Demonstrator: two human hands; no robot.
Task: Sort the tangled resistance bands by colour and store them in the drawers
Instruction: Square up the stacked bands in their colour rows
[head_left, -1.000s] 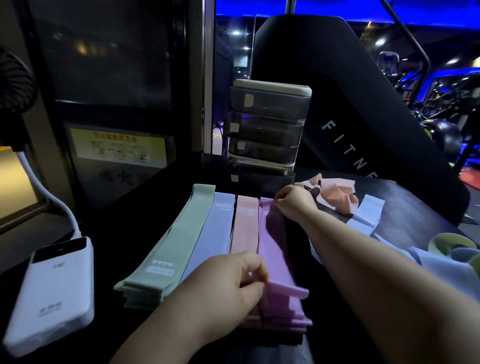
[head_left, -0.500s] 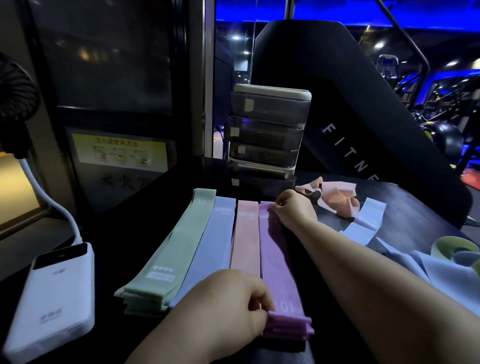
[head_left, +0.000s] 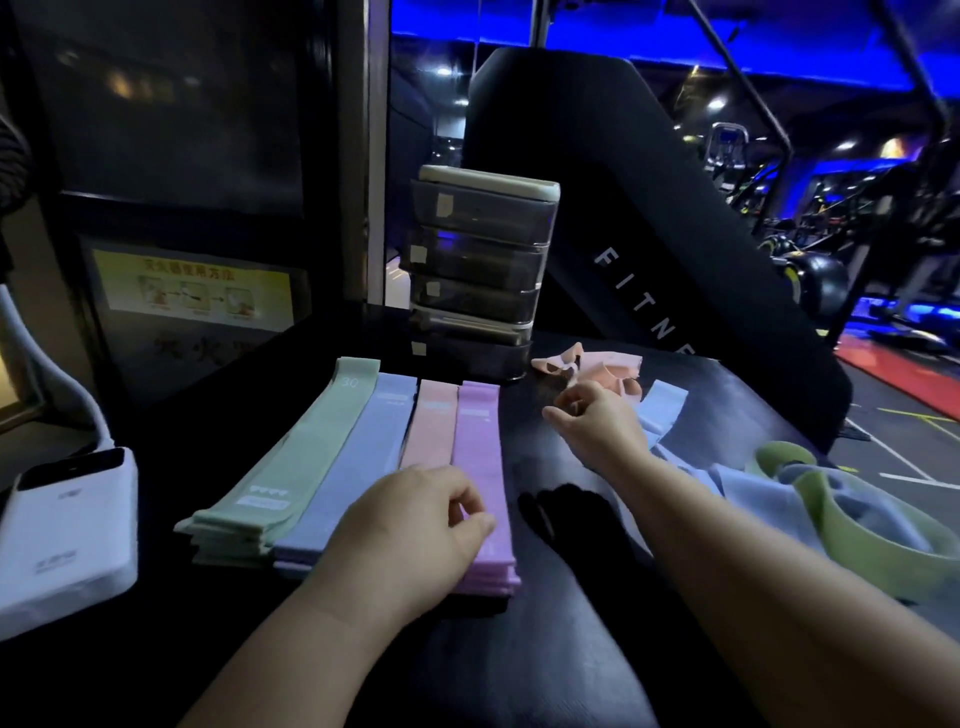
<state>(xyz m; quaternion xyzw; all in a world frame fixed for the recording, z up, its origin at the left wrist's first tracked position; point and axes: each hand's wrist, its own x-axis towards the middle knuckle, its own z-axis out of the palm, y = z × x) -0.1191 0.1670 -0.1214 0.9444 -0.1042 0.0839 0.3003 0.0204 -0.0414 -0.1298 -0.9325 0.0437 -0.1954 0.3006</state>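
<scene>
Sorted piles: four flat stacks side by side on the tabletop (head_left: 524, 467); left to right green (head_left: 291, 467), blue (head_left: 358, 457), pink (head_left: 431, 426) and purple (head_left: 478, 447), edges touching.
Left hand (head_left: 415, 525): lies over the near ends of the pink and purple piles, fingers (head_left: 467, 499) curled; I cannot tell whether they pinch a band.
Right hand (head_left: 597, 426): just right of the purple pile's far end, fingers loosely curled, holding nothing.
Unsorted bands: pink tangle (head_left: 602, 369) at the far right of the piles, a blue band (head_left: 662, 408) beside it, and a green loop (head_left: 857, 525) with more blue at the right edge.
Drawers (head_left: 478, 270): stacked unit on the far side, behind the piles.
Power bank (head_left: 62, 530): near left.
</scene>
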